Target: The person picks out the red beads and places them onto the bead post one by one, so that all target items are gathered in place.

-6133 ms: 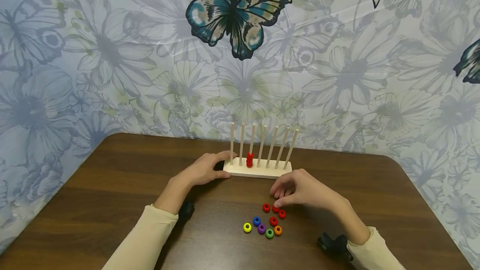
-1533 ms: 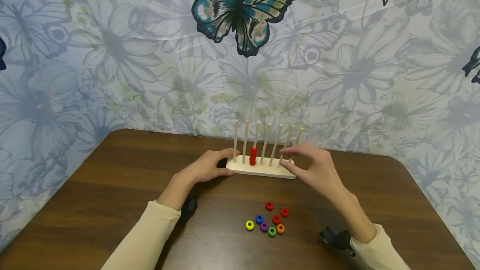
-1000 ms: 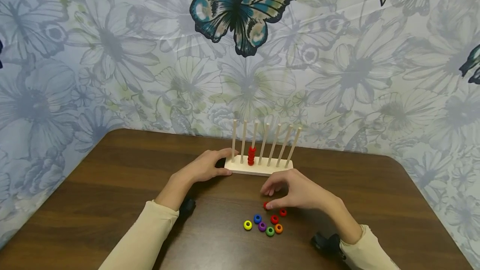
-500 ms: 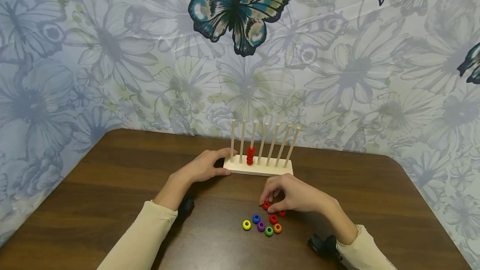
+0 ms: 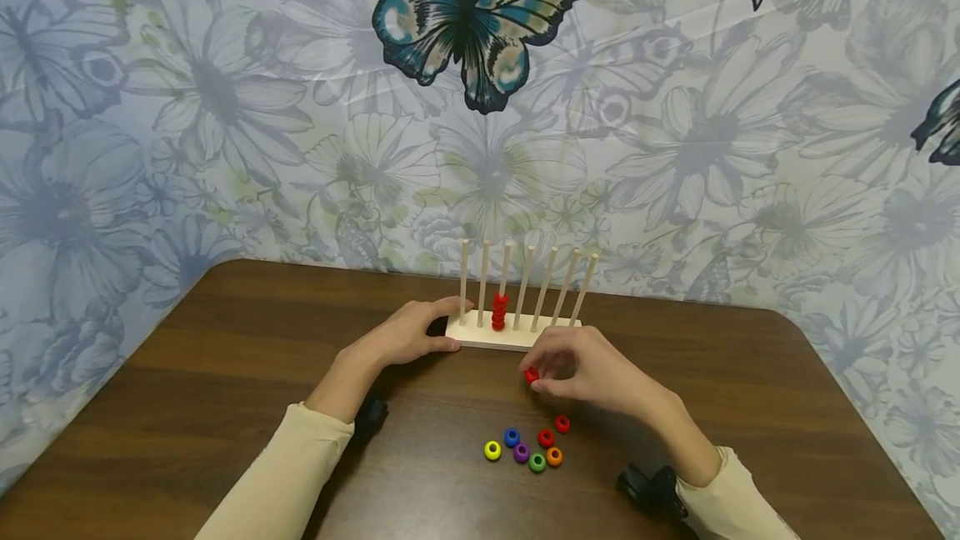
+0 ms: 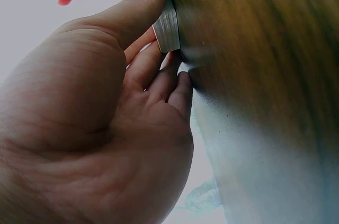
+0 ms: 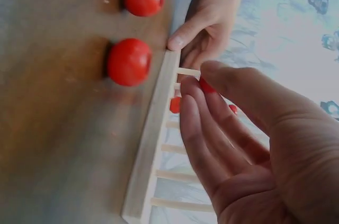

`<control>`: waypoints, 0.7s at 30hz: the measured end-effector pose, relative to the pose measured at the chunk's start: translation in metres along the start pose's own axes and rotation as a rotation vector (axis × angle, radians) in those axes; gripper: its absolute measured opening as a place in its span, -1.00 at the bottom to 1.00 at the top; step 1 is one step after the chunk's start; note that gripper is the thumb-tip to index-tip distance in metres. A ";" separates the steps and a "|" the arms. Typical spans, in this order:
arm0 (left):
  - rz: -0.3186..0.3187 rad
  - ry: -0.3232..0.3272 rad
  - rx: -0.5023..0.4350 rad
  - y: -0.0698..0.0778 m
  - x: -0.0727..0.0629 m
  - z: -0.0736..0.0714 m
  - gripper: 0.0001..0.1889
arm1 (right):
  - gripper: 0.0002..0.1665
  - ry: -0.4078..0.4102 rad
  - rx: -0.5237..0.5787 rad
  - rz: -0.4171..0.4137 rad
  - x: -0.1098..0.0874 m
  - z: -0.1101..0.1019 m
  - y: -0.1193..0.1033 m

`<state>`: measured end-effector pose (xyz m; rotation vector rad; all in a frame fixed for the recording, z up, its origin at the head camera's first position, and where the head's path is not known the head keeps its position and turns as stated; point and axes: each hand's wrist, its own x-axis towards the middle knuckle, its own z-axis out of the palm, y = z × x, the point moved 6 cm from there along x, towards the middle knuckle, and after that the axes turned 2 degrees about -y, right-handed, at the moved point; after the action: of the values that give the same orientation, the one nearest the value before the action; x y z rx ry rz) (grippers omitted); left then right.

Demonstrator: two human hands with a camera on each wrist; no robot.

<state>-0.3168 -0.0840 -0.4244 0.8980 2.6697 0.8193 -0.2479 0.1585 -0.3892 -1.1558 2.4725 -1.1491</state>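
Observation:
A pale wooden peg stand (image 5: 480, 339) with several upright pegs sits toward the back of the table. My left hand (image 5: 401, 335) grips its left end, thumb at the front edge and fingers behind, as the left wrist view shows around the stand's end (image 6: 168, 30). Several red beads (image 5: 498, 312) are stacked on the third peg from the left. Between thumb and fingertips my right hand (image 5: 592, 367) pinches another red bead (image 5: 532, 375), just in front of the stand. Its fingers partly cover that bead (image 7: 206, 86) in the right wrist view.
Loose beads lie on the brown table (image 5: 247, 407) nearer the body: two red (image 5: 562, 423), one blue (image 5: 512, 437), one purple (image 5: 521, 452), one yellow (image 5: 492, 450), one green (image 5: 537, 462) and one orange (image 5: 554, 457). A patterned cloth (image 5: 300, 148) hangs behind the table.
The red stack has grown since the oldest frame. My right hand came down from the stand, took a red bead from the table and raised it toward the stand. My left hand stayed put.

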 end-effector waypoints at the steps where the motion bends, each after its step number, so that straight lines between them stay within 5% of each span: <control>1: 0.000 0.000 -0.003 0.000 0.000 0.000 -0.34 | -0.76 0.022 -0.012 -0.001 0.000 -0.003 -0.002; 12: 0.008 0.005 -0.008 -0.001 -0.001 0.000 -0.34 | -0.66 0.389 -0.213 -0.099 0.012 -0.052 -0.043; 21: 0.014 0.006 -0.003 -0.002 0.001 0.000 -0.34 | -0.70 0.547 -0.239 -0.208 0.040 -0.077 -0.079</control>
<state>-0.3187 -0.0848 -0.4259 0.9161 2.6694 0.8294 -0.2642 0.1427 -0.2745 -1.3310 3.0228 -1.4127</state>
